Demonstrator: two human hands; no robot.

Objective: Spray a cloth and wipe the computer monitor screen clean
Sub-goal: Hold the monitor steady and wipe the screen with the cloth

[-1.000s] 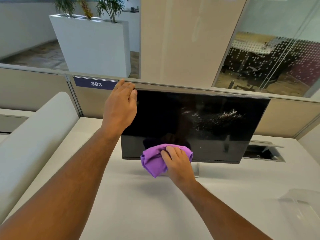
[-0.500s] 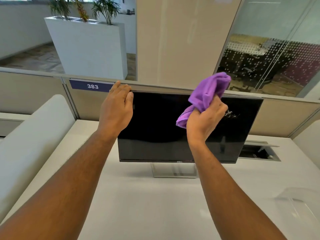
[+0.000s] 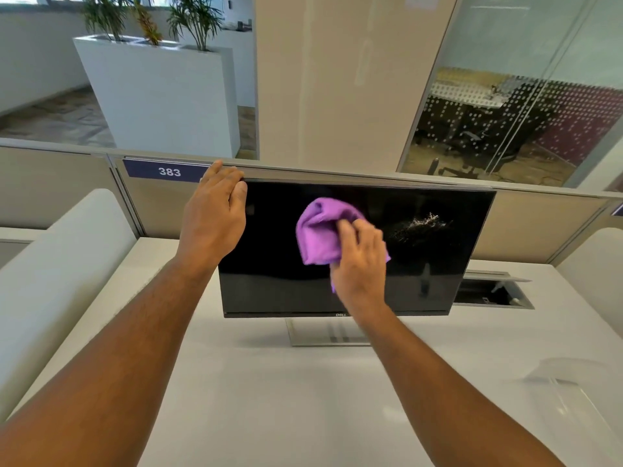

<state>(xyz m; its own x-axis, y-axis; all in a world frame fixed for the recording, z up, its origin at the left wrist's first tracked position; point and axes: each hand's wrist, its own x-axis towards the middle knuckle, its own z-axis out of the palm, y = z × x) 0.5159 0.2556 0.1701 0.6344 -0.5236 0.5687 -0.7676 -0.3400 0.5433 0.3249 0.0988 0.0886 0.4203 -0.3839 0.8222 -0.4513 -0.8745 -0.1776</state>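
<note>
monitor (image 3: 269,271) stands on its silver stand (image 3: 323,333) toward the back of the white desk (image 3: 269,399), screen dark and facing the camera, tipped so the top edge sits close under the partition rail (image 3: 371,172). from my remote seat i log the left hand (image 3: 214,214) clamped on the monitor's upper left corner, fingers curled over the top edge and thumb (image 3: 238,197) lying on the front bezel. right hand (image 3: 362,261) is flat against the middle of the screen, fingers closed onto a bunched purple cloth (image 3: 318,234) and pressing it to the glass; most of the cloth bulges out above and to the left of the knuckles, a small bit shows below the palm. to the right of the cloth, apart from it, a patch of whitish spray droplets (image 3: 419,224) sits on the upper right part of the screen. brand mark is visible on the lower bezel, just left of the right wrist. a blue number plate (image 3: 167,170) reading 383 is fixed to the partition behind the left hand. an open cable hatch (image 3: 494,294) is set in the desk right of the monitor. a clear, blurred object (image 3: 569,392) sits at the desk's near right; i cannot tell what it is. white planter box (image 3: 161,96) with plants stands beyond the partition.
</note>
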